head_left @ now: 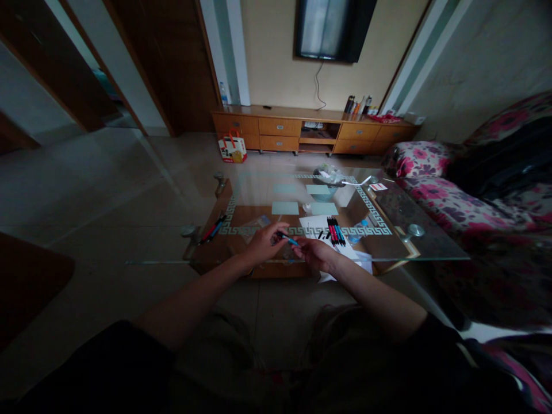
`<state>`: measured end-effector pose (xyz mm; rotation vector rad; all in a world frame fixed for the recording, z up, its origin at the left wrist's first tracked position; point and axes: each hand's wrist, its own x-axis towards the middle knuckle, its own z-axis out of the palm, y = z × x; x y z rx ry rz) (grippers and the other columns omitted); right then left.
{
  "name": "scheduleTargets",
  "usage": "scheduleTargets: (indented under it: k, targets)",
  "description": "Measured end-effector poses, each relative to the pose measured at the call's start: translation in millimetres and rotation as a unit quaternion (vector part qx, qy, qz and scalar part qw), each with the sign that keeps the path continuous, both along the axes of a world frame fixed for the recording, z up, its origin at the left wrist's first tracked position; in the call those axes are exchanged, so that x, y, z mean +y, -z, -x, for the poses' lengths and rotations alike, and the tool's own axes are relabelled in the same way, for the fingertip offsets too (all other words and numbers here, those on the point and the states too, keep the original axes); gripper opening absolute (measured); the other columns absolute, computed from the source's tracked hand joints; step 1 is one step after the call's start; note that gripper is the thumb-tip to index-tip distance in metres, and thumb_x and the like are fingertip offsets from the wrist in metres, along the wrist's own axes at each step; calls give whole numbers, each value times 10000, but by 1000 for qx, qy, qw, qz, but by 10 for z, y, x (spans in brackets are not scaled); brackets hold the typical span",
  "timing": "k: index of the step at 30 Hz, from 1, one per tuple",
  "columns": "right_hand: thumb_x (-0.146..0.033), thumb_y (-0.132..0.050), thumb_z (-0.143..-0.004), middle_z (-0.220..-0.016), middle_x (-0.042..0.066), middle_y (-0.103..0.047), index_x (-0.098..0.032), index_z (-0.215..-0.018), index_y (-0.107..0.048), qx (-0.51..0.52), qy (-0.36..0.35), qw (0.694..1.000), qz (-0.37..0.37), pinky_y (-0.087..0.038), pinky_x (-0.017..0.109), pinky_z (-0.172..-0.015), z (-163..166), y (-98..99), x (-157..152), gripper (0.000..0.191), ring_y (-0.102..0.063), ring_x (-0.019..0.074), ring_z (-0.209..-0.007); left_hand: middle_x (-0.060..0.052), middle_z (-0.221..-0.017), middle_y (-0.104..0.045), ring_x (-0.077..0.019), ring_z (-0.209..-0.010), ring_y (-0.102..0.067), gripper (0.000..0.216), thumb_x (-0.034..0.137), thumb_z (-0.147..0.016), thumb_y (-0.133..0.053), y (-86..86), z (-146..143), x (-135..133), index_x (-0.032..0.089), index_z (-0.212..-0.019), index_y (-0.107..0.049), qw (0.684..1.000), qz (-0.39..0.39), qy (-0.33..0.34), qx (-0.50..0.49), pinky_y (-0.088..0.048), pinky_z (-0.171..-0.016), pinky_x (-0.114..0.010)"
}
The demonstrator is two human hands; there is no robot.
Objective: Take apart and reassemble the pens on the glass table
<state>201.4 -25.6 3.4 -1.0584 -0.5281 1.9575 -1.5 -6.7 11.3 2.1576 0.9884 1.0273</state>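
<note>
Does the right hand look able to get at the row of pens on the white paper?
Probably yes: the row of pens lies close to the right hand, with nothing visible between them. It holds a blue-and-black pen, though, so it would likely need to let go first.

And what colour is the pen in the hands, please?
The pen is blue and black; head view.

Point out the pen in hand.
The blue pen between the left hand and right hand; the other pens lie grouped, on white paper or left of it.
</note>
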Motion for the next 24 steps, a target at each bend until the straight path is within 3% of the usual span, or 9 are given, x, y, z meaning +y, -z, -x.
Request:
scheduleTargets:
  k: [8, 14, 19, 24]
  targets:
    - [-31, -569, -848, -837, 62, -709, -125, -917, -644, -12, -24, 999, -31, -590, 176, -697, -2, 6, -1, 138, -684, 105, -715, -58, -1062, -675, -165, -983, -648, 369, 229, -880, -581, -65, -9, -44, 201, -1244, -528, 999, -2, 5, -32, -530, -892, -325]
    - [-44, -534, -869, -815, 59, -698, -136, -889, -639, -23, 35, 999, -6, -607, 196, -691, -38, -1, 50, 141, -690, 118, -734, -46, -1021, -668, -162, -941, -640, 378, 183, -847, -578, 11, 34, 2, 206, -1223, -550, 1000, -16, -16, 0, -516, -878, -318]
    - [8, -603, -784, -786, 45, -707, -128, -884, -665, -47, 71, 995, -55, -591, 190, -764, -60, 33, 64, 180, -696, 112, -745, -30, -946, -647, -154, -862, -620, 334, 167, -816, -582, 111, 75, 64, 204, -1147, -606, 998, 9, 7, 57, -505, -813, -293]
    - [-29, -706, -731, -789, 36, -730, -139, -871, -669, -79, 88, 989, -91, -585, 219, -778, -45, 35, 57, 182, -712, 134, -786, -26, -867, -625, -149, -792, -582, 284, 167, -826, -569, 83, 84, 63, 199, -1085, -680, 994, -3, 42, 97, -472, -758, -276]
